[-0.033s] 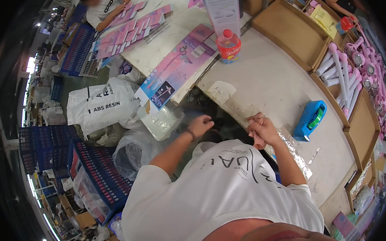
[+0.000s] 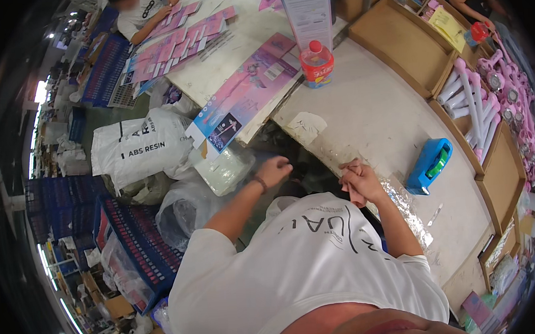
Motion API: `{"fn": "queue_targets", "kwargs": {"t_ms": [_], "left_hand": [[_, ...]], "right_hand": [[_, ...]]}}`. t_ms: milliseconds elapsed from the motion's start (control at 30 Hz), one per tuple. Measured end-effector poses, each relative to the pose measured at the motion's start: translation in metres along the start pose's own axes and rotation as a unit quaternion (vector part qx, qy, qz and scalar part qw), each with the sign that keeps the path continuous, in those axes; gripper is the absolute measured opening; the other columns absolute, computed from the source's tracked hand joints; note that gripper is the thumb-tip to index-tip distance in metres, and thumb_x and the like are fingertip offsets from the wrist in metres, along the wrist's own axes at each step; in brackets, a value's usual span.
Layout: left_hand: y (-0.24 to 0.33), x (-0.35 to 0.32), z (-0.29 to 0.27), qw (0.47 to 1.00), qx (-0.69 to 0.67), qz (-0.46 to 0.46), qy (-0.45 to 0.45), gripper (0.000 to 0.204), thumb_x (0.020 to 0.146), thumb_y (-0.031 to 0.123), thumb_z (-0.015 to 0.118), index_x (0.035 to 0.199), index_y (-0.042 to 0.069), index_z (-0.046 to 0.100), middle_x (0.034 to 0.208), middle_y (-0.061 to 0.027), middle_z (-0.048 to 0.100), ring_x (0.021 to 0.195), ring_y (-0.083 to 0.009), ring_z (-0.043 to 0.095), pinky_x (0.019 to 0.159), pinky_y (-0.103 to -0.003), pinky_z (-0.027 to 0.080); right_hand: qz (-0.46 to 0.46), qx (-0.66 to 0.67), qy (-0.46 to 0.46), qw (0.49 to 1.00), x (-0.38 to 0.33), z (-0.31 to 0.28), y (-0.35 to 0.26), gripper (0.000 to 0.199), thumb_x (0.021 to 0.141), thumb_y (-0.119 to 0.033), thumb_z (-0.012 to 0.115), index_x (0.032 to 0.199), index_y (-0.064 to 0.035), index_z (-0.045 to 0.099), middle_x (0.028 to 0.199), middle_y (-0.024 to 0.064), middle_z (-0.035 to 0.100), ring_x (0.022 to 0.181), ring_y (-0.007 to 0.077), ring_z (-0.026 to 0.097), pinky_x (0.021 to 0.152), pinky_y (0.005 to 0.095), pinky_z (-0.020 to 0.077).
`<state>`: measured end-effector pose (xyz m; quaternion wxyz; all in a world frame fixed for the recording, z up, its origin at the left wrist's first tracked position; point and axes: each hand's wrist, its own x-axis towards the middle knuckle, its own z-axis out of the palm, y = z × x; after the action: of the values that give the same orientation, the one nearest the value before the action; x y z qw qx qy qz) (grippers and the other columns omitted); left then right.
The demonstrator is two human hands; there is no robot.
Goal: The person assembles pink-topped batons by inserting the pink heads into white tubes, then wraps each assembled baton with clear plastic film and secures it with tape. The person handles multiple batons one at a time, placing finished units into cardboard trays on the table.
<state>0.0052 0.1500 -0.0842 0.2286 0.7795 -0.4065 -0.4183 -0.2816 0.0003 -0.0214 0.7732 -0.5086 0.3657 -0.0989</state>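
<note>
My left hand (image 2: 275, 168) hangs over the dark gap at the near edge of the white worktable (image 2: 374, 114), with its fingers curled downward; I cannot see whether they pinch anything. My right hand (image 2: 359, 183) rests as a closed fist on the table's front edge, on a strip of shiny clear film (image 2: 404, 204) that runs along that edge. A blue tape dispenser (image 2: 429, 164) lies on the table just right of my right hand. The two hands are about a hand's width apart.
A red-capped bottle (image 2: 317, 63) and pink printed cards (image 2: 248, 95) lie farther up the table. Wooden trays (image 2: 404, 42) and pink-and-white toys (image 2: 478, 102) line the right side. A white sack (image 2: 141, 147), clear bags (image 2: 187, 205) and blue crates (image 2: 140, 242) crowd the floor at left. Other people (image 2: 138, 12) work beyond.
</note>
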Motion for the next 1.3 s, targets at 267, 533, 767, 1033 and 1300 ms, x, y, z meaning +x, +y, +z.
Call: {"fn": "queue_targets", "kwargs": {"t_ms": [267,533,767,1033,1300], "left_hand": [[-0.037,0.064,-0.081,0.996,-0.083,0.010,-0.028,0.046,0.084,0.029,0.066,0.115,-0.004,0.058,0.102,-0.0151,0.067,0.091,-0.0212,0.064,0.080,-0.031,0.050],[-0.051,0.107,-0.107,0.980,-0.042,0.073,-0.182,0.045,0.084,0.028,0.066,0.116,-0.003,0.058,0.097,-0.0171,0.067,0.087,-0.0225,0.064,0.079,-0.032,0.049],[-0.037,0.146,-0.120,0.960,-0.075,0.142,-0.231,0.042,0.086,0.023,0.066,0.115,-0.005,0.057,0.094,-0.0111,0.066,0.079,-0.0140,0.062,0.072,-0.027,0.050],[-0.048,0.148,-0.134,0.959,-0.068,0.158,-0.223,0.043,0.086,0.025,0.066,0.115,-0.005,0.058,0.096,-0.0128,0.067,0.089,-0.0171,0.063,0.079,-0.029,0.050],[-0.059,0.127,-0.143,0.955,-0.060,0.159,-0.244,0.045,0.084,0.030,0.065,0.116,0.000,0.058,0.099,-0.0158,0.067,0.093,-0.0242,0.064,0.082,-0.034,0.050]], "right_hand": [[-0.010,-0.089,0.163,0.983,0.016,0.017,0.002,0.021,0.089,-0.018,0.057,0.096,0.0012,0.058,0.074,0.0077,0.061,0.064,0.0155,0.062,0.057,0.0295,0.0498],[-0.018,-0.086,0.233,0.969,0.053,0.112,-0.003,0.012,0.088,-0.013,0.056,0.082,-0.0038,0.054,0.061,0.0044,0.053,0.060,0.0149,0.061,0.055,0.0284,0.0476],[0.065,-0.075,0.301,0.948,0.045,0.143,-0.028,0.015,0.090,-0.018,0.054,0.085,-0.0036,0.056,0.062,0.0063,0.061,0.045,0.0136,0.056,0.047,0.0284,0.0451],[0.087,-0.207,0.290,0.930,0.055,0.162,-0.029,0.017,0.088,-0.021,0.055,0.088,-0.0045,0.059,0.069,0.0086,0.066,0.063,0.0215,0.063,0.061,0.0324,0.0482],[0.077,-0.325,0.274,0.902,0.067,0.181,-0.010,0.021,0.085,-0.026,0.058,0.088,-0.0049,0.060,0.075,0.0138,0.065,0.073,0.0334,0.062,0.069,0.0377,0.0484]]}}
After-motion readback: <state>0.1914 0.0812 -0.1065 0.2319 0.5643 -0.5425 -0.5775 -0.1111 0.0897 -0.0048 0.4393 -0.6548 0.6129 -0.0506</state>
